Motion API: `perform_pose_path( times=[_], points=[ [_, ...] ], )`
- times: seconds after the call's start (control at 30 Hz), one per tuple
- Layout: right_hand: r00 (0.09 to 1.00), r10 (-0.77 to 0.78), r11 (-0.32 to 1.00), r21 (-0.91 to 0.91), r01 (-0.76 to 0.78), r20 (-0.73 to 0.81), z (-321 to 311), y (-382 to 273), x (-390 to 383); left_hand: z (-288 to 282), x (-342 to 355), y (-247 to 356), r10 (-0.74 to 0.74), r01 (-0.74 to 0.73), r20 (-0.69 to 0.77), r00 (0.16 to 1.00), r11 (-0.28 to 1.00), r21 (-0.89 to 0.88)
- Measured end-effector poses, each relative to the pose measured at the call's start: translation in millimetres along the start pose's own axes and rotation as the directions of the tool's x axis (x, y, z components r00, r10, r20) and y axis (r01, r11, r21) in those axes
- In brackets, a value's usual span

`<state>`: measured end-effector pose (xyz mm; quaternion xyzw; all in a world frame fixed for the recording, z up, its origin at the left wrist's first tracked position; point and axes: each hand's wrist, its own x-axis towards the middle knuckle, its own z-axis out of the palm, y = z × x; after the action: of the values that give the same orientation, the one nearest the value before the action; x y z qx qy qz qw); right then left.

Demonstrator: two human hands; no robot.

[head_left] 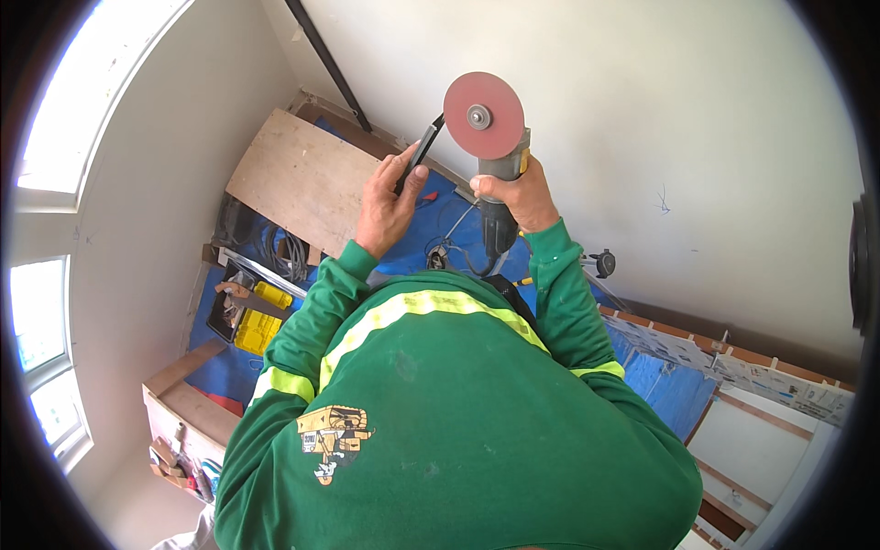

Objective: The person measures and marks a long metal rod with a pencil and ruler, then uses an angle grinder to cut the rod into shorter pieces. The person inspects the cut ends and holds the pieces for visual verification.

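My right hand point(526, 194) is wrapped round the body of an angle grinder point(501, 169), held up in front of me. A red disc point(502, 103) is fitted on it, its flat side toward me and a metal nut at the centre. In my left hand point(387, 209), a narrow dark bar point(421, 154) is gripped between thumb and fingers, tilted up to the right. Its upper end lies beside the disc's left edge; whether they touch I cannot tell. Below my right hand hangs the grinder's dark rear end.
A plywood sheet point(302, 170) leans beyond my left hand, with coiled cables point(285, 255) beside it. Blue sheeting point(403, 240) covers the floor. To the left are a yellow case point(258, 331) and a handsaw point(255, 300). A black pole point(330, 64) slants against the wall point(660, 119).
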<state>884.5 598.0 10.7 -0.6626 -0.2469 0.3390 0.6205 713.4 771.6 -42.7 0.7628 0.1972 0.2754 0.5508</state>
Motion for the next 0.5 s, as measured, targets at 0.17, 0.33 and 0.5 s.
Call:
perform_pose_path(
  times=[0.17, 0.33, 0.5],
  points=[
    [0.999, 0.002, 1.000, -0.002, -0.002, 0.044, 2, -4, 0, -3, 1, 1, -0.049, 0.052, 0.044, 0.998, 0.996, -0.077],
    [0.997, -0.031, 0.998, -0.045, 0.034, 0.071, -2, -9, 3, -2, 2, 3, -0.075, 0.078, 0.048, 0.996, 0.995, -0.058],
    [0.996, 0.006, 0.993, -0.117, 0.004, 0.086, -6, -9, 7, 0, 2, 2, -0.089, 0.093, 0.043, 0.995, 0.993, -0.077]
  ],
)
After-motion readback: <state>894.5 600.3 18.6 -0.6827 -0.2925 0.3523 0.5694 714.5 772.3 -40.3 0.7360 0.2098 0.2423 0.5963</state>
